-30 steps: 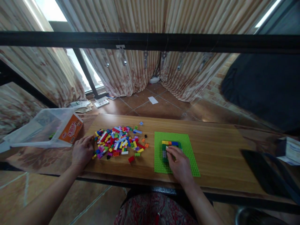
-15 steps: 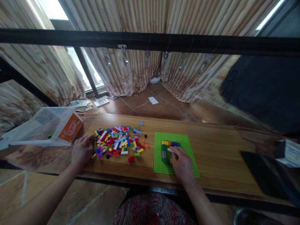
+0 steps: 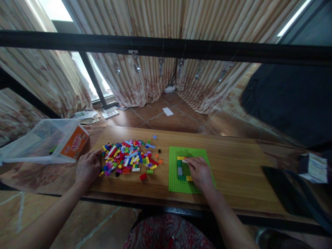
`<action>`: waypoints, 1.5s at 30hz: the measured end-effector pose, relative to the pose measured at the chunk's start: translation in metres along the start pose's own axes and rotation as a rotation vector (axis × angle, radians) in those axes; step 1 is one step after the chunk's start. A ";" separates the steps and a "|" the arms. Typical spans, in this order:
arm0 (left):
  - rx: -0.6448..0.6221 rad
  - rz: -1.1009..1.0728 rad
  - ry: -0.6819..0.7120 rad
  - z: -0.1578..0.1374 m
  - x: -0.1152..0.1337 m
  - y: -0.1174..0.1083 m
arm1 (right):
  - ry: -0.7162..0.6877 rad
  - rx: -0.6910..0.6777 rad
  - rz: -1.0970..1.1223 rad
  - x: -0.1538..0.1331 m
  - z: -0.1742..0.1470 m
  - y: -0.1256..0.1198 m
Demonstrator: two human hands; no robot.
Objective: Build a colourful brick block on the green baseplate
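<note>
White and small, a toy brick (image 3: 184, 161) is pinched in the right hand (image 3: 201, 172) by the brick frame (image 3: 180, 170) on the green baseplate (image 3: 174, 187); placing seems underway, next calling for alignment and pressure. The left hand (image 3: 88, 168) (contents, if any, I cannot tell) rests beside the brick pile (image 3: 129, 156).

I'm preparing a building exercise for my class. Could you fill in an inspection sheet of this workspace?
Surface: wooden table.
Job's things: green baseplate bearing a brick frame, partly hidden; loose brick pile to the left.
Clutter: plastic bin left of the pile; dark item at the right, unclear what.
Hands: right hand pinches a white brick at the frame's far side; left hand at the pile's left edge.
Cables: nothing seen.
Surroundings: striped curtains, black rail, papers, tiled floor.
</note>
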State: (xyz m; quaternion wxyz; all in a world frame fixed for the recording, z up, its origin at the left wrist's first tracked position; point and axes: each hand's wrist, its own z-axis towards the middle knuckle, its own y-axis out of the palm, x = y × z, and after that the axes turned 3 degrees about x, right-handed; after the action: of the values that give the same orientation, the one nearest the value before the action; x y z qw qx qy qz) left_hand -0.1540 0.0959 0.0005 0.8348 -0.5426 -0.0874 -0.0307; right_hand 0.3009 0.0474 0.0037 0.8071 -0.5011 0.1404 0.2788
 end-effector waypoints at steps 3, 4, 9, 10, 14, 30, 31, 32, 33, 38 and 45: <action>-0.013 0.007 -0.005 0.001 0.000 -0.001 | 0.017 -0.012 0.011 0.004 0.005 0.001; -0.014 0.010 -0.007 0.001 0.000 0.000 | 0.027 -0.008 0.012 0.005 0.005 0.001; -0.006 0.028 -0.008 0.001 -0.001 0.001 | 0.129 0.088 0.002 0.014 -0.003 -0.006; -0.006 0.032 -0.007 0.001 -0.001 0.001 | 0.166 0.128 -0.009 0.017 -0.006 -0.008; -0.008 0.037 0.001 0.001 0.000 0.001 | 0.311 0.252 -0.058 0.027 -0.016 -0.012; -0.021 0.032 -0.018 0.001 0.001 0.000 | 0.397 0.216 -0.151 0.013 -0.007 0.009; -0.017 0.028 -0.021 0.001 0.001 0.000 | 0.408 0.215 -0.163 0.012 -0.006 0.010; -0.015 0.022 -0.023 0.001 0.000 0.000 | 0.421 0.211 -0.174 0.011 -0.006 0.011; -0.013 0.017 -0.025 0.001 0.000 0.001 | 0.435 0.206 -0.182 0.010 -0.006 0.011; -0.015 0.025 -0.018 0.001 0.000 0.001 | 0.437 0.229 -0.159 0.010 -0.004 0.011; 0.001 0.041 -0.009 0.001 0.001 0.001 | 0.446 0.224 -0.183 0.011 -0.003 0.012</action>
State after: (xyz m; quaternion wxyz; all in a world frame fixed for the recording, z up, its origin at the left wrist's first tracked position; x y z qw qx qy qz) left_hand -0.1528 0.0975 0.0005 0.8352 -0.5439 -0.0802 -0.0112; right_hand 0.3035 0.0521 -0.0120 0.8285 -0.4684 0.2988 0.0703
